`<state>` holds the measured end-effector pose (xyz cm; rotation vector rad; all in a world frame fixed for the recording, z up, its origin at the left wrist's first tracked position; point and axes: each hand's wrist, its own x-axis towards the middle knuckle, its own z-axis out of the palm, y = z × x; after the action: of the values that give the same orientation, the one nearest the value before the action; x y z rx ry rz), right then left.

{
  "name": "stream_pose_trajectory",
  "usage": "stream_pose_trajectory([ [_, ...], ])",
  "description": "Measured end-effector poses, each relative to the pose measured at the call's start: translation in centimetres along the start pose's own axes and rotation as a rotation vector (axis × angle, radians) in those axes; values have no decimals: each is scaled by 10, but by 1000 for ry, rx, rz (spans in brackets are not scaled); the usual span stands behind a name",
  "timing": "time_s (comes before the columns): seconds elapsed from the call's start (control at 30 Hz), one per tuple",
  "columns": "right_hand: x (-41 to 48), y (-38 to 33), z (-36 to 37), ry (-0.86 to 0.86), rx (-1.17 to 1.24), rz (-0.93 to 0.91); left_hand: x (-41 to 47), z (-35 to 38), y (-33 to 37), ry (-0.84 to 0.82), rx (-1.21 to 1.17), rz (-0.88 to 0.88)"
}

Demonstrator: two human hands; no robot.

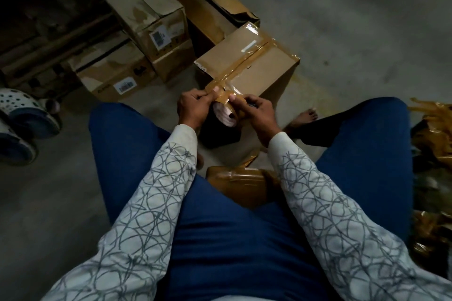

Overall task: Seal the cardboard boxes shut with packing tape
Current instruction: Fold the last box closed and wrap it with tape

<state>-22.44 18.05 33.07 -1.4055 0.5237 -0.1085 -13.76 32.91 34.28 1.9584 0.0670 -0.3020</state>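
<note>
Concrete floor (354, 32), grey and dim, carries all the things, and I look down on it between my two knees. The cardboard box (266, 66) I work on stands just in front of my hands, and more boxes (146, 24) are behind it on the left.

A tape strip (236, 66) already lies along its top seam. Its long axis goes away from me, up and to the right, and its near end comes over the near edge of the box down to the tape roll (226, 116).

The grip of my left hand (193, 107) is closed: the fingers are curled and the thumb pinches the tape strip just at the box edge. My right hand (258, 111) is curled around the tape roll from the right side, with its thumb on the tape. The two thumbs are very near to each other.

I judge that the next move is to tear the tape between the thumbs, across the strip's axis. The left hand is nearer to the box, so it should keep the end down.
</note>
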Motion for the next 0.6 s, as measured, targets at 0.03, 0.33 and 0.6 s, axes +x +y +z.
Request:
stream_pose_trajectory([
  [0.03,0,-2,-2,-15,-18,-6,0,0,1,1,-27,-31],
  [0.33,9,-14,-8,-121,-266,-120,22,-29,15,-150,-242,-126],
  [0.6,35,-21,-21,-243,-445,-188,55,-36,15,-369,-349,-425],
])
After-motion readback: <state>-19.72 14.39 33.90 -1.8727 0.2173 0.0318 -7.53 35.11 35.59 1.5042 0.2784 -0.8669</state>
